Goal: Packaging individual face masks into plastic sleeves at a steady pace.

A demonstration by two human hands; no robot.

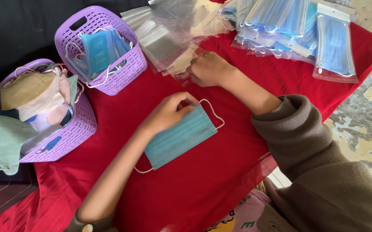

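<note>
My left hand pinches the upper edge of a blue surgical mask that lies on the red cloth, its white ear loops showing at both ends. Farther back, my right hand is closed on a clear plastic bag at the near edge of a spread pile of empty clear bags. Both forearms reach in from the bottom of the view, the right one in a brown sleeve.
A purple basket at the back holds loose blue masks. A second purple basket on the left holds beige, pink and green masks. Bagged blue masks are stacked at the back right. The cloth's right edge drops to a mottled floor.
</note>
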